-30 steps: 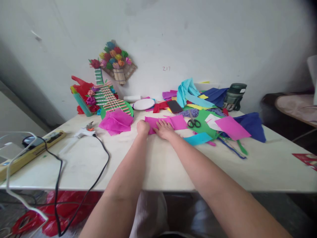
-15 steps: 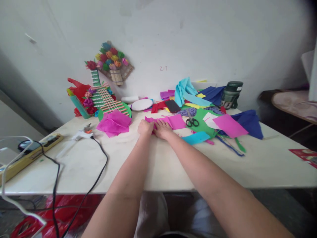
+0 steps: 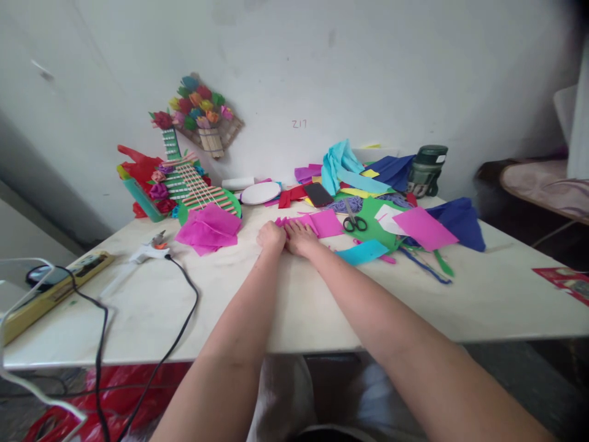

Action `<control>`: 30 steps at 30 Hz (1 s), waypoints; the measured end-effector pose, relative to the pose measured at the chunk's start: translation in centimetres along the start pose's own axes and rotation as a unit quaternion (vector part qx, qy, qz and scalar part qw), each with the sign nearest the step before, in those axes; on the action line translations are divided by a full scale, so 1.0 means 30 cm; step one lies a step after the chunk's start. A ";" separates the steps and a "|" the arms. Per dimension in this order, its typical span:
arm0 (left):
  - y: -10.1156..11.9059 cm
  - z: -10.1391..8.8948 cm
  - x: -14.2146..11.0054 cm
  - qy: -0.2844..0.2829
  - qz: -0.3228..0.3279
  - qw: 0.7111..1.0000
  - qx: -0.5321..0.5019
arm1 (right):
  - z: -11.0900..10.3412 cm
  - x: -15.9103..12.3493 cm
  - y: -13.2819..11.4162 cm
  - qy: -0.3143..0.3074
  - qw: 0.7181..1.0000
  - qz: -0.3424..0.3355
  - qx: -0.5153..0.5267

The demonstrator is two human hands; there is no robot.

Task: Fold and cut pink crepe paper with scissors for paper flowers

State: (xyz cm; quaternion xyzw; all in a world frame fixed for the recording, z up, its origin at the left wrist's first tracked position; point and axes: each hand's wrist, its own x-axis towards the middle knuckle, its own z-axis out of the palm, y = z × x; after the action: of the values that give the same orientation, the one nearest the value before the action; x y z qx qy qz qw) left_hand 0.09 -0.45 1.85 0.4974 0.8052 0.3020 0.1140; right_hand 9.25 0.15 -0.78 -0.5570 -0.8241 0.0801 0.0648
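Note:
A strip of bright pink crepe paper (image 3: 329, 222) lies flat on the table, its left part bunched up between my two hands. My left hand (image 3: 271, 237) is closed on that gathered left end, with the fingertips hidden from me. Right beside it, my right hand (image 3: 300, 238) rests palm down on the strip, fingers spread over the paper. Black-handled scissors (image 3: 355, 223) lie just past the strip's right end. Nearby are a turquoise paper strip (image 3: 362, 252) and a square of pink paper (image 3: 426, 228).
Crumpled magenta paper (image 3: 209, 228) lies left of my hands, before a flower-decorated guitar craft (image 3: 197, 184). A glue gun (image 3: 151, 250) with its black cord and a power strip (image 3: 57, 291) sit further left. Behind are a phone (image 3: 318, 195) and a dark green bottle (image 3: 427, 172).
The left end of the pink strip looks more bunched and has drawn in towards my right hand. Both hands stay in nearly the same place; the view has shifted slightly.

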 end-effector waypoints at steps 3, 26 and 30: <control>0.000 0.008 -0.006 0.013 0.021 1.000 0.006 | -0.005 -0.005 -0.002 -0.003 1.000 -0.002 -0.001; -0.027 0.003 0.033 -0.008 0.026 0.999 0.024 | -0.043 -0.046 -0.031 -0.027 0.999 0.003 0.028; -0.028 0.002 0.033 -0.010 0.038 0.997 0.072 | -0.046 -0.043 -0.029 -0.033 0.999 -0.005 0.025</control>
State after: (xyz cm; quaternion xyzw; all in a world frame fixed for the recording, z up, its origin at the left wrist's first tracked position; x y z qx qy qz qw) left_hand -0.97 0.14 1.42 0.5378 0.8041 0.2422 0.0741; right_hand 9.23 -1.28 0.74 -0.5481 -0.8263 0.1193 0.0517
